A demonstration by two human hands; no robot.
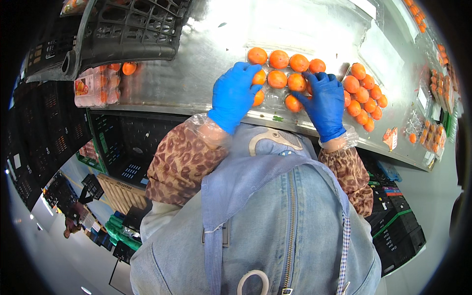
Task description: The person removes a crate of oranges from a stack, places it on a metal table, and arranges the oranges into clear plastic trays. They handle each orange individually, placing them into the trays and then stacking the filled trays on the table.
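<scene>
My left hand (234,94), in a blue glove, has thumb and fingers around an orange persimmon (259,77) at the left end of a clear plastic tray (273,99). Opposite it, my blue-gloved right hand (324,99) grips a persimmon (309,88) that its fingers partly hide. Rows of fruit fill much of the space between my hands, including a persimmon (277,79) in the middle row and one (293,103) near my right thumb. Bare tray cups show in the nearest row. To the right of my right hand sits a tight group of persimmons (361,94).
A black plastic crate (132,33) stands tilted on the steel table (177,88) at left. Beside it are filled clear packs (97,86) and a loose persimmon (129,68). More packs (432,136) and an orange label (390,139) lie at right. Black crates (398,228) are stacked below.
</scene>
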